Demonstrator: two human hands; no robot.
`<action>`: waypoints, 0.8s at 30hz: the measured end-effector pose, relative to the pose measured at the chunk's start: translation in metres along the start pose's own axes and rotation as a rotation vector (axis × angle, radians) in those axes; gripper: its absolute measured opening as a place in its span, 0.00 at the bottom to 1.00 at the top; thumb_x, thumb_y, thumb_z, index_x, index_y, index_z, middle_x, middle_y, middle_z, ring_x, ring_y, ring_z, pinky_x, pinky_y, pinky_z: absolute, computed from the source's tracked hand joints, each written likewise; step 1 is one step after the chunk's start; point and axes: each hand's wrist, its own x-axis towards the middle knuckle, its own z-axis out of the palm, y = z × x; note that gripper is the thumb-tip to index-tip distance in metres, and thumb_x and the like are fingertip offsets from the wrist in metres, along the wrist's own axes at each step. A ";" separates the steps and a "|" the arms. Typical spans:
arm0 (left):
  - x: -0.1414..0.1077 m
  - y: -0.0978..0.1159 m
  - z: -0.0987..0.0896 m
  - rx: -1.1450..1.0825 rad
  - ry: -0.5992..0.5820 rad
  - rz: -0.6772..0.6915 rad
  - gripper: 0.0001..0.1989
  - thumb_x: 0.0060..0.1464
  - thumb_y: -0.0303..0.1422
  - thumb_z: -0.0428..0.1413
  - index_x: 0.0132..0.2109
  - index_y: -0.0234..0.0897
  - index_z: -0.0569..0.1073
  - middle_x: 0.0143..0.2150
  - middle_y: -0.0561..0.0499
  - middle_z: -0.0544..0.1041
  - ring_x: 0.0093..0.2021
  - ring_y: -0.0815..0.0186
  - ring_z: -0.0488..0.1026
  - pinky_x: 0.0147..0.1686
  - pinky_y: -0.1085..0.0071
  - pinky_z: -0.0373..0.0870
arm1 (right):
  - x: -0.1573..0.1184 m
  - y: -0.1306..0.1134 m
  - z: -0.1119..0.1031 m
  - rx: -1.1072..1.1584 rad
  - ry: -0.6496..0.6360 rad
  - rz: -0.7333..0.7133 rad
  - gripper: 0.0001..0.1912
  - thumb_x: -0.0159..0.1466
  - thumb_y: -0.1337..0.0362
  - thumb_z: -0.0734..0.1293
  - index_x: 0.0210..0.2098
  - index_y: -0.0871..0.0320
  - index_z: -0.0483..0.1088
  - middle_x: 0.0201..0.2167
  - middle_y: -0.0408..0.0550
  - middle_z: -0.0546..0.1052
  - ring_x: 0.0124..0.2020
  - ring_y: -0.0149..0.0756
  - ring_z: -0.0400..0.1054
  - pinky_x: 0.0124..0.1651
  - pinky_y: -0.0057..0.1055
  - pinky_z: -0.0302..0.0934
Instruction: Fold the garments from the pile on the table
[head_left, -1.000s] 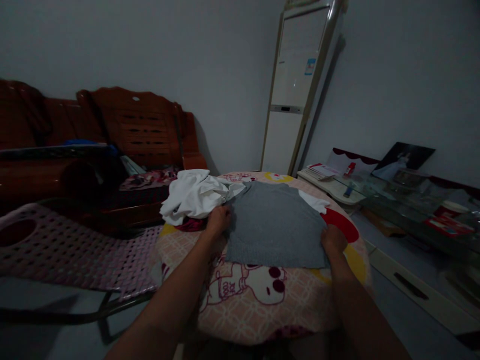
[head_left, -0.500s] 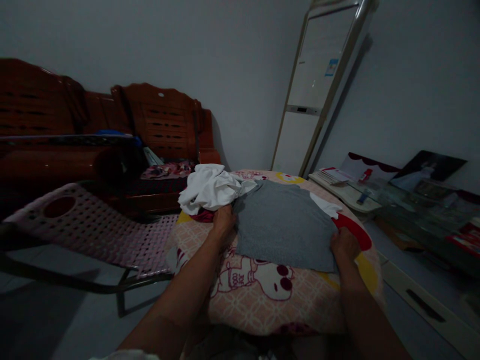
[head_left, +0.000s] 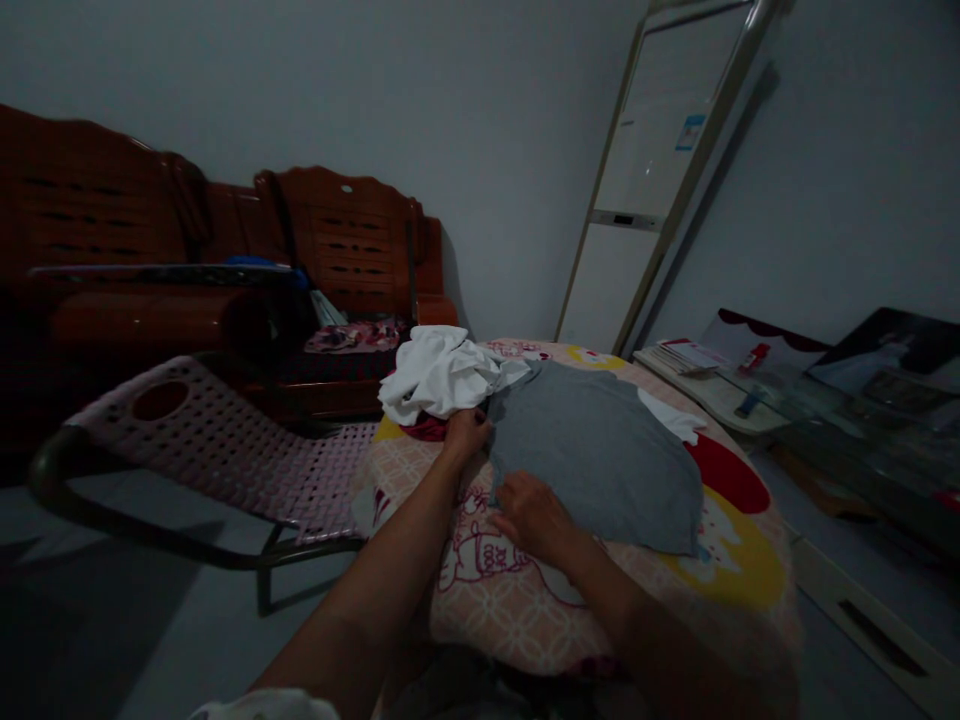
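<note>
A grey knit top [head_left: 592, 450] lies spread on a round table covered by a patterned cloth [head_left: 495, 625]. My left hand [head_left: 469, 437] is closed on the top's left edge, just below a crumpled white garment [head_left: 439, 375]. At the top's lower left corner is my right hand [head_left: 534, 515], its thumb apart from its fingers and its fingertips over the fabric's edge. The top's lower right part bulges outward in a curve. A piece of white cloth [head_left: 671, 415] sticks out beyond its right edge.
A woven folding chair [head_left: 247, 460] stands left of the table, before a carved wooden sofa [head_left: 337, 240]. A tall air conditioner [head_left: 637, 180] stands by the wall. On the right is a glass-topped stand [head_left: 817, 400] with papers [head_left: 679, 355] and a photo.
My right hand has left the top's lower right corner and moved left to its lower left corner. The lower right part of the top has shifted outward. My left hand keeps its place on the edge.
</note>
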 end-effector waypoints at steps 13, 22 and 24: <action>0.001 0.000 0.000 -0.077 -0.043 -0.019 0.10 0.54 0.34 0.56 0.31 0.32 0.77 0.26 0.49 0.76 0.29 0.64 0.72 0.28 0.73 0.60 | 0.002 0.017 0.021 0.423 0.462 -0.006 0.12 0.69 0.69 0.58 0.42 0.58 0.74 0.39 0.52 0.78 0.43 0.38 0.70 0.48 0.36 0.64; -0.005 0.007 -0.004 0.127 0.014 -0.013 0.09 0.57 0.31 0.54 0.38 0.30 0.78 0.37 0.40 0.80 0.39 0.58 0.77 0.39 0.69 0.67 | 0.005 0.017 0.035 0.511 0.194 -0.081 0.12 0.68 0.66 0.62 0.44 0.57 0.78 0.48 0.52 0.80 0.53 0.42 0.70 0.58 0.43 0.61; -0.009 0.013 -0.004 0.151 0.076 0.062 0.10 0.58 0.30 0.54 0.43 0.30 0.77 0.41 0.39 0.80 0.43 0.57 0.76 0.42 0.67 0.68 | 0.004 0.019 0.035 0.519 0.147 -0.082 0.13 0.67 0.65 0.63 0.46 0.58 0.78 0.51 0.54 0.78 0.57 0.43 0.67 0.61 0.44 0.59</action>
